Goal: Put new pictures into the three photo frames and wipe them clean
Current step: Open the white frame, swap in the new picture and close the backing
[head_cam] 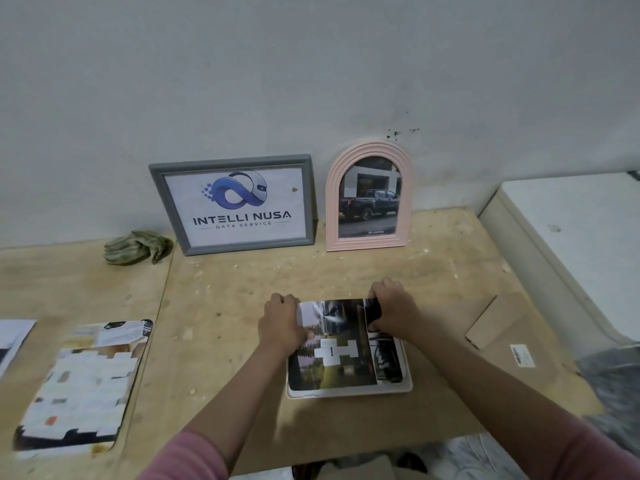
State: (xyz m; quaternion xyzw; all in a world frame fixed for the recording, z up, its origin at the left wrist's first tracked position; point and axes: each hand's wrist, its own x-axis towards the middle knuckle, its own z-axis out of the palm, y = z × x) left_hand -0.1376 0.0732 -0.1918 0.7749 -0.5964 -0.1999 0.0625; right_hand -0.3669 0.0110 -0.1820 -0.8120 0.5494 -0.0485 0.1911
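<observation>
Rag point(138, 246) crumpled at far left of counter point(221, 306); grey frame point(232, 202) and pink arched frame point(369, 199) leaning on wall. Nearer: left hand point(282, 323) and right hand point(391, 311) both gripping top edge of picture point(332, 348), over white frame point(349, 389) lying flat.

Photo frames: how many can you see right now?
3. A grey frame and a pink arched frame stand against the wall; a white frame lies flat under the picture both hands hold. Others may be out of view.
</observation>
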